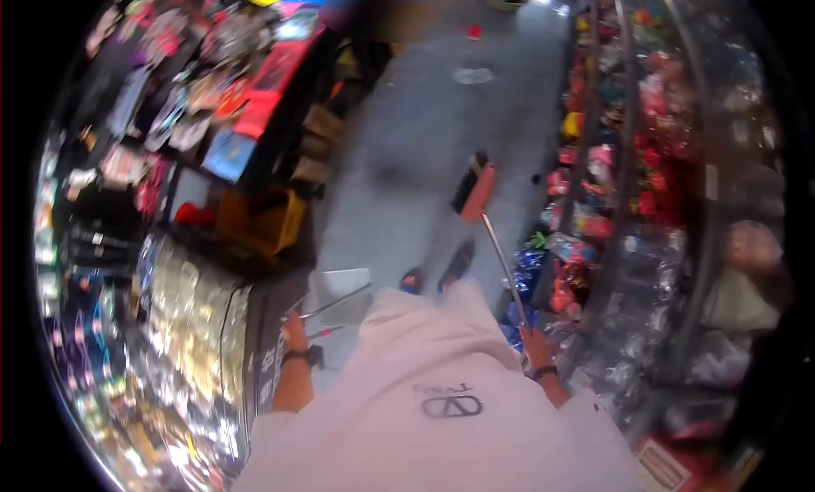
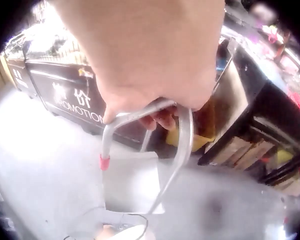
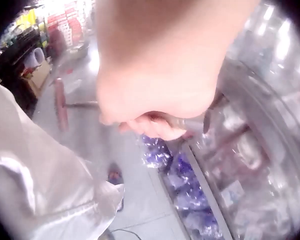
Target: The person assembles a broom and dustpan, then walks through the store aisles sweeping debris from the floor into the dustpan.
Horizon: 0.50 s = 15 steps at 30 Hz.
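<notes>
Dustpan (image 1: pixel 341 292): near left, low by the feet (image 1: pixel 457 264), its wire handle (image 2: pixel 140 112) clenched in the left hand (image 1: pixel 295 332). Broom (image 1: pixel 475 186): head farther off at the aisle floor (image 1: pixel 424 110), shaft grasped in the right hand (image 1: pixel 533 343). Handling, as judged: set the pan lip flat to the floor and draw short, light strokes toward it.

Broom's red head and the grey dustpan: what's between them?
Between the red-headed broom and the grey dustpan: grey floor and blue-sandalled feet, head view.

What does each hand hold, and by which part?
Left hand grips the dustpan by the top of its metal handle; right hand grips the broom by its handle's upper end.
</notes>
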Tool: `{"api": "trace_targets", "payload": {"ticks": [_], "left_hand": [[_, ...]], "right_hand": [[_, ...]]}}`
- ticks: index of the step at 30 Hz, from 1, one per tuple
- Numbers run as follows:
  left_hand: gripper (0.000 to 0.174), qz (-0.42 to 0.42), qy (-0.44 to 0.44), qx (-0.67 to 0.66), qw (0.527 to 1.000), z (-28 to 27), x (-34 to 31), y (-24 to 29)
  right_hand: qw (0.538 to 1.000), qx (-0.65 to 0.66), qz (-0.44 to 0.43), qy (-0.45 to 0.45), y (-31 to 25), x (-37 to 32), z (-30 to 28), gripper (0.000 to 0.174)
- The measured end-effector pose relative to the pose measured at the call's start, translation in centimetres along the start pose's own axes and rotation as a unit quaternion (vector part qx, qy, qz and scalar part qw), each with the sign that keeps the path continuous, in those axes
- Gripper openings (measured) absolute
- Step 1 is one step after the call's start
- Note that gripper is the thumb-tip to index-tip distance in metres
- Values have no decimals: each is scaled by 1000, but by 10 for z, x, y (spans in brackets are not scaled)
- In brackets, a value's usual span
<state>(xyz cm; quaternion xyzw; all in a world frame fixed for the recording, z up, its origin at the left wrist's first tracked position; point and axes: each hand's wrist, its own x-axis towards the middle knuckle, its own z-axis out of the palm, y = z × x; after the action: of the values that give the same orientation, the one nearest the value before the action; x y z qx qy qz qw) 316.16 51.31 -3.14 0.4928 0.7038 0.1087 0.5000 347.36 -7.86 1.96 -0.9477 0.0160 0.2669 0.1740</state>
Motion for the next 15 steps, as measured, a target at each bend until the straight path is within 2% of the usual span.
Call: {"api": "trace_targets", "payload": {"ticks": [2,4,6,8,9,11,13,15], "left_hand": [[37,5,39,29,999,38,19,26],[39,-28,71,-61,995,86,12,67],[40,-41,88,-108,989,128,3,110],[41,-40,85,-136,986,181,-7,154],[41,-59,98,-112,987,216,-13,209],[40,-95,93,-109,985,277,-41,271],[41,-101,89,-135,982,316,-65,323],[43,-88,104,-165,977,350,-64,351]], "right_hand": [[994,86,3,-61,22,92,12,54],[999,-19,-39,25,-8,164,-19,53],[989,118,-44,-82,-43,234,-66,53],[990,91,-39,-96,-29,345,-76,55],[989,92,-31,-113,-37,405,-75,55],[992,73,-83,-66,-75,484,-92,55],[965,64,-203,-151,-155,520,-170,45],[973,-27,-195,-123,-186,593,-150,36]]}}
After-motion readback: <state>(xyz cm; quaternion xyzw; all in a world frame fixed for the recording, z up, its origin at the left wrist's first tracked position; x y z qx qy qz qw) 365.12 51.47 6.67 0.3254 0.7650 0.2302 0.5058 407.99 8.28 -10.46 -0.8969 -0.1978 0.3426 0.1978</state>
